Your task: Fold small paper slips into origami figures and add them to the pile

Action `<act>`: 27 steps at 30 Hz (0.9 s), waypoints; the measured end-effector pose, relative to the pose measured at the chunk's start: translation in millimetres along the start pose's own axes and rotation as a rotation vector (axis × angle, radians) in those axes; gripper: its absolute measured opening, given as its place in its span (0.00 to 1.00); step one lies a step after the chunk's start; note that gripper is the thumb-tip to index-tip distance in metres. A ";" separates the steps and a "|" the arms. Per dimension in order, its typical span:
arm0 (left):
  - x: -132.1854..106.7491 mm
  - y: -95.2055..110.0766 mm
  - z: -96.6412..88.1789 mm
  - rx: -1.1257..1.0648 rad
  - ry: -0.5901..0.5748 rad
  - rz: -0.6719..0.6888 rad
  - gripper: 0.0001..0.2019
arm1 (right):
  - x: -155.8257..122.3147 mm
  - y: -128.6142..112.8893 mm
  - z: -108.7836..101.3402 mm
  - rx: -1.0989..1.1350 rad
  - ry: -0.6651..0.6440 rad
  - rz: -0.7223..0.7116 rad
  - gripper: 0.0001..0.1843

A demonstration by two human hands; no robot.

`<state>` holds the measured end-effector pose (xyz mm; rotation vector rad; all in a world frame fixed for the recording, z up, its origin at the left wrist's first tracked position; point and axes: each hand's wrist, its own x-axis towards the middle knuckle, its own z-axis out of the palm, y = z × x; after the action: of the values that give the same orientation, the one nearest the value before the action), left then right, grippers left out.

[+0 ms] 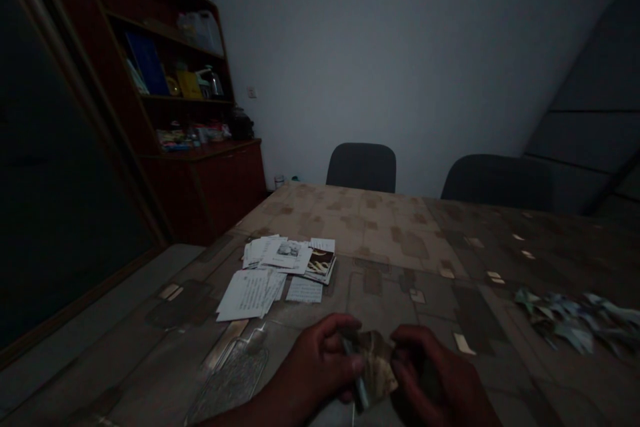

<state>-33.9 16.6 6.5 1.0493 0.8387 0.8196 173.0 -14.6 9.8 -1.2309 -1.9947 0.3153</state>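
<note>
My left hand (pixel 320 363) and my right hand (pixel 433 377) are low at the table's near edge, both pinching one small folded piece of printed paper (pixel 376 368) between them. The left fingers grip its left edge and the right fingers its right side. The room is dim and the paper's print is hard to read. To the left, several loose printed sheets and cards (pixel 280 270) lie spread on the patterned tablecloth (pixel 380 240). At the right lies a heap of folded paper pieces (pixel 575 320).
Two dark chairs (pixel 361 167) (pixel 500 181) stand behind the table against a pale wall. A red-brown shelf cabinet (pixel 190 113) with books and small items fills the left. A clear textured mat or tray (pixel 230 380) lies by my left forearm.
</note>
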 end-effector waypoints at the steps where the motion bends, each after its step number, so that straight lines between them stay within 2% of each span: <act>1: 0.1 -1.2 1.7 -0.016 0.003 -0.001 0.32 | -2.0 -0.8 2.5 -0.011 0.017 0.010 0.11; 4: -0.2 -1.1 4.6 -0.031 0.027 0.017 0.27 | -3.6 -3.3 3.6 -0.045 0.056 -0.038 0.11; 6: -1.0 1.0 4.1 0.019 0.086 0.020 0.22 | -0.1 -4.0 -1.7 -0.056 0.051 -0.154 0.13; 8: -1.9 3.4 2.5 0.075 0.118 0.018 0.19 | 6.3 -4.4 -9.0 -0.030 0.000 -0.302 0.13; 10: -2.4 5.3 1.4 0.129 0.114 0.025 0.17 | 13.0 -5.4 -14.2 0.017 -0.107 -0.439 0.14; 11: -2.6 5.9 1.2 0.158 0.105 0.029 0.17 | 15.8 -6.5 -15.0 0.000 -0.128 -0.456 0.16; 13: -2.9 6.8 1.7 0.211 0.098 0.017 0.19 | 19.3 -10.2 -13.1 -0.035 -0.190 -0.346 0.15; 15: -3.3 7.3 2.6 0.227 0.104 -0.024 0.24 | 20.5 -15.2 -8.0 -0.033 -0.235 -0.149 0.10; 16: -3.4 7.5 2.9 0.229 0.104 -0.048 0.26 | 20.5 -17.7 -5.2 -0.031 -0.252 -0.109 0.09; 20: -3.9 10.2 2.7 0.274 0.074 -0.095 0.31 | 17.2 -20.6 2.9 -0.034 -0.298 -0.075 0.09; 23: -4.4 13.3 2.0 0.315 0.069 -0.082 0.32 | 12.3 -11.4 5.2 -0.058 -0.212 0.000 0.10; 25: -4.8 14.3 1.6 0.303 0.059 -0.048 0.30 | 9.0 -3.0 4.3 -0.007 -0.164 0.053 0.13; 27: -5.3 14.5 1.5 0.263 0.044 0.005 0.24 | 6.9 3.0 0.4 0.067 -0.140 0.013 0.13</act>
<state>-37.3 15.5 21.6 1.2676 1.0007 0.7520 172.9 -7.3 11.1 -1.2091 -2.0772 0.4831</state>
